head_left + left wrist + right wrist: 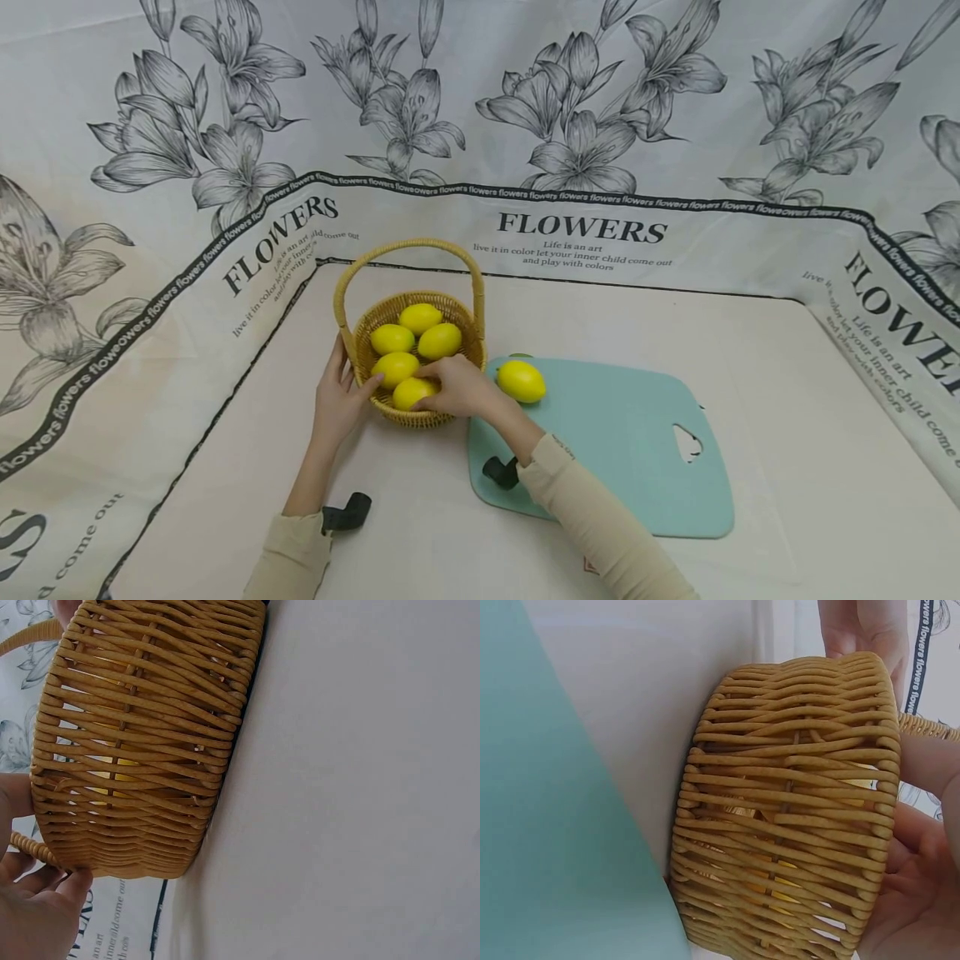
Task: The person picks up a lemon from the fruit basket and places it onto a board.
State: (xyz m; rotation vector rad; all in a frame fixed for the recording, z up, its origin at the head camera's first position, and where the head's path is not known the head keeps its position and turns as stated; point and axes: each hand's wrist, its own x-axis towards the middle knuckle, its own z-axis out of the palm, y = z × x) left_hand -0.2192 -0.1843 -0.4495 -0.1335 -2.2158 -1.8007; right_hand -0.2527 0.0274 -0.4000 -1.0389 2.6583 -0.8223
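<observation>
White flower-printed fabric backs a pale tabletop. Seemingly mid-transfer, direction unclear: five yellow lemons inside the brown woven wicker basket, left; one yellow lemon outside, on the pale-teal cutting board's far-left corner. Left hand grips basket's left rim. Right hand, forearm slanting over board from near right, pinches nearest lemon in basket.

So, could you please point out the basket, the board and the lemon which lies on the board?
Basket (165, 754): left wrist view, on its woven wall.
Board (622, 442): head view, on the bare middle of its top.
Lemon (521, 382): head view, on the middle of its skin.
</observation>
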